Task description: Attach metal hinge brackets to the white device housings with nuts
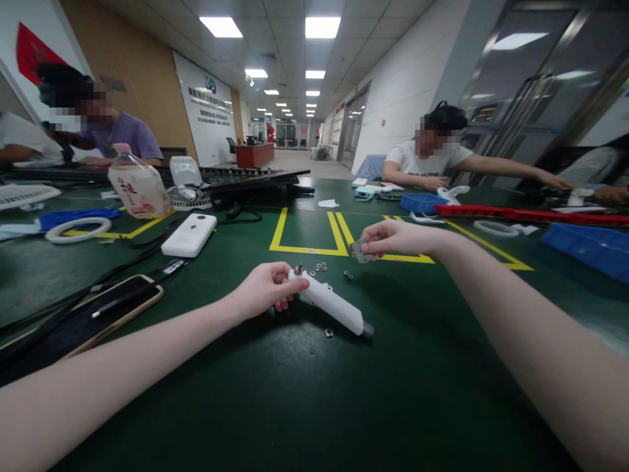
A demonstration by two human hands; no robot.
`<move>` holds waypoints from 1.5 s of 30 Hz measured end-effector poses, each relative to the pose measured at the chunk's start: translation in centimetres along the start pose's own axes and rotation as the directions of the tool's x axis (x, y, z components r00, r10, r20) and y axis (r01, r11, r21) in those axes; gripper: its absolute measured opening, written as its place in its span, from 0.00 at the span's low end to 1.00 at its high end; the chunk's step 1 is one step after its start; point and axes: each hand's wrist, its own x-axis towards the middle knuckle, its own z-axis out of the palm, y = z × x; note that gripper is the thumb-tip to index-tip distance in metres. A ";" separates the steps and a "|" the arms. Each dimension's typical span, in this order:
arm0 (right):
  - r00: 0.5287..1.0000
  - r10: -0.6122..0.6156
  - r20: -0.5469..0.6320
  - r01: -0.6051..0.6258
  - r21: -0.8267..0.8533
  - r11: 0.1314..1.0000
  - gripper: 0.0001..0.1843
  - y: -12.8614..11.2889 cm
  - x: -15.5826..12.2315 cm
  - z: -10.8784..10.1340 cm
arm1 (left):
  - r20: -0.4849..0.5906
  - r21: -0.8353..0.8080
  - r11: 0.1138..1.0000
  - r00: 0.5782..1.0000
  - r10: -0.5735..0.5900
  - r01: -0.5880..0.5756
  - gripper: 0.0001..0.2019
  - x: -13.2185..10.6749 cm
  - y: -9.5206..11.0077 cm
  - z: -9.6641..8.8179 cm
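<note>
My left hand (275, 285) is closed round one end of a white plastic tube-shaped part (337, 306). A short metal stub sticks up at the held end, and a grey metal tip (367, 329) shows at the far end, pointing right and toward me. Above the table, to the right, my right hand (383, 237) pinches a small flat grey metal plate (362, 252) between thumb and fingers. Several small metal nuts (321, 267) lie on the table behind the white part. Another nut (329, 333) lies in front of it.
Yellow tape (309, 250) marks the green table. On the left are a white power bank (189, 236), a phone (118, 305), cables, a tape roll (78, 229) and a drink bottle (137, 183). Blue bins (590, 249) and a red strip (531, 215) lie right. Other people sit across the table.
</note>
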 end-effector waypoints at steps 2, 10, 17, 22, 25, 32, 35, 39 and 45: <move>0.997 -0.067 -0.023 0.069 0.067 0.995 0.16 -1.8 0.1 0.8 | 0.007 -0.009 1.000 1.000 0.008 -0.008 0.18 0.1 -0.1 0.0; 0.971 -0.216 -0.100 0.236 0.283 0.930 0.09 -7.1 1.0 6.0 | 0.013 0.000 1.000 0.999 0.030 -0.030 0.17 -0.1 0.1 0.0; 0.957 -0.267 -0.110 0.288 0.440 0.851 0.08 -8.4 1.1 8.0 | 0.034 -0.014 0.998 0.998 0.055 -0.055 0.18 -0.1 -0.1 -0.1; 0.959 -0.267 -0.097 0.281 0.454 0.845 0.09 -8.1 1.6 8.5 | 0.035 -0.022 0.998 0.998 0.054 -0.053 0.17 -0.1 -0.1 -0.1; 0.963 -0.255 -0.084 0.265 0.446 0.855 0.10 -7.8 1.8 8.6 | 0.036 -0.014 0.998 0.997 0.065 -0.065 0.18 -0.1 -0.1 -0.1; 0.961 -0.247 -0.127 0.278 0.437 0.855 0.08 -8.3 1.8 9.0 | 0.042 0.005 0.997 0.996 0.074 -0.074 0.19 -0.1 -0.2 -0.1; 0.893 -0.324 -0.311 0.397 0.210 0.893 0.06 -8.7 1.7 9.4 | 0.042 -0.004 0.997 0.996 0.076 -0.076 0.19 -0.1 -0.2 -0.1; 0.675 -0.662 -0.326 0.514 -0.436 0.739 0.04 -8.6 1.4 10.2 | 0.045 0.000 0.995 0.994 0.100 -0.100 0.18 -0.2 -0.1 -0.1; 0.481 -0.848 -0.223 0.598 -0.624 0.504 0.11 -6.7 1.5 11.6 | 0.040 0.019 0.993 0.992 0.118 -0.119 0.18 -0.3 0.0 -0.3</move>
